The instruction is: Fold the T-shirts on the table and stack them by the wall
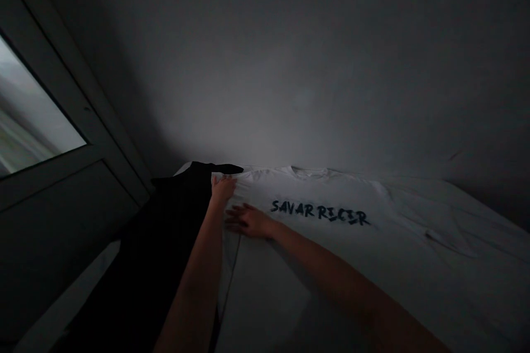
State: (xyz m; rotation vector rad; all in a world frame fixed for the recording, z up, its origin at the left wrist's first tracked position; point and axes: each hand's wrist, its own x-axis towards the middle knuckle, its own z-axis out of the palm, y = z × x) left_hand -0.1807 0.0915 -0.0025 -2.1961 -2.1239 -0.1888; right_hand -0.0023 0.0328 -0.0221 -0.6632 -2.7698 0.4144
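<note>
A white T-shirt with dark lettering across the chest lies flat on a white surface, collar toward the wall. My left hand rests on its left sleeve edge, fingers curled down on the cloth. My right hand lies flat with fingers stretched out on the shirt, just left of the lettering. Both forearms reach in from the bottom.
A black garment lies along the left side of the white surface, touching the shirt. A dark door with a glass pane stands at the left. A plain wall rises behind. The room is dim.
</note>
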